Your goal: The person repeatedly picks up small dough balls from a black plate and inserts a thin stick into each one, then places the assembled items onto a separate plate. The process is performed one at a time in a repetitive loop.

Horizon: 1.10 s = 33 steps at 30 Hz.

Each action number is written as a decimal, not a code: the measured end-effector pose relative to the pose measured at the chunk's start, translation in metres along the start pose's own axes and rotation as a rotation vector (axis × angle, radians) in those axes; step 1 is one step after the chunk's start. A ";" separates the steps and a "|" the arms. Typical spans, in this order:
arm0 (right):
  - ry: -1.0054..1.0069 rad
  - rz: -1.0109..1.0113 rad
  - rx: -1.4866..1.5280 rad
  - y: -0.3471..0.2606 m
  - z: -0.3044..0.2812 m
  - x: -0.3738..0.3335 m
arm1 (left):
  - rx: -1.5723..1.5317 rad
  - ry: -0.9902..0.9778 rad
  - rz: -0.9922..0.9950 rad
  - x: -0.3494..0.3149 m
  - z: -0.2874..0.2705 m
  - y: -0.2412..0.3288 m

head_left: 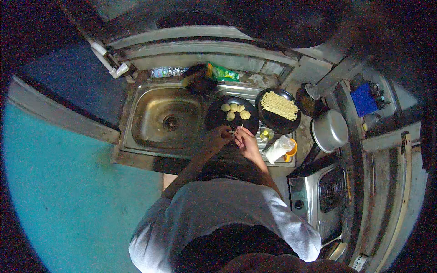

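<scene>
My left hand [222, 133] and my right hand [246, 141] meet at the near edge of a dark round tray [213, 116]. The fingers of both are pinched together, almost touching. A tiny pale bit shows between the fingertips, too small to name. On that tray, just beyond my hands, lie several pale, rounded dough pieces [234, 108]. To the right, a second dark round tray [285, 125] bears a heap of pale noodle-like strips [279, 105]. Nearest my right hand stands a small clear bowl of yellow liquid [266, 134], beside a white plastic bag [278, 149].
A steel sink basin [148, 116] lies left of the trays. Behind are a clear bottle [168, 72], a dark round vessel [199, 81] and a green packet [224, 73]. An orange cup [292, 146], a metal pot [331, 130] and a stove [304, 189] are on the right.
</scene>
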State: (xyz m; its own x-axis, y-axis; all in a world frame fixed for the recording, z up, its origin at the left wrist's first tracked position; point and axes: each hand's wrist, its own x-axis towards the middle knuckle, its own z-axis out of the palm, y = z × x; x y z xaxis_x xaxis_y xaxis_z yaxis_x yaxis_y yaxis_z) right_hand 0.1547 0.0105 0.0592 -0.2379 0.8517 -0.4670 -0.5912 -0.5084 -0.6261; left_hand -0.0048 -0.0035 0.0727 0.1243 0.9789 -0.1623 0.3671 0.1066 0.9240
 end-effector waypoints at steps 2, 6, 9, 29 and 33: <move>-0.001 0.054 -0.002 0.004 -0.005 0.008 | 0.054 0.024 0.014 -0.001 -0.004 -0.001; -0.115 0.117 0.026 0.001 -0.013 0.007 | 0.183 0.045 0.043 -0.005 0.000 -0.008; -0.037 0.115 0.042 -0.003 -0.009 0.000 | 0.149 0.022 0.026 -0.007 0.002 -0.014; -0.022 0.215 0.054 0.004 -0.032 0.014 | 0.019 0.024 0.056 -0.010 0.012 -0.037; 0.060 0.175 -0.223 0.027 -0.025 0.018 | -0.073 0.105 0.060 0.004 0.021 -0.076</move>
State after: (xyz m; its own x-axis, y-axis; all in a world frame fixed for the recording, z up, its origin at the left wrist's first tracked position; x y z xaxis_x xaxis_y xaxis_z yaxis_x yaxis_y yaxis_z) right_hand 0.1540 0.0084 0.0179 -0.2718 0.7427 -0.6120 -0.3597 -0.6682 -0.6512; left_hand -0.0124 -0.0117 -0.0054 0.0457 0.9963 -0.0722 0.2937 0.0557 0.9543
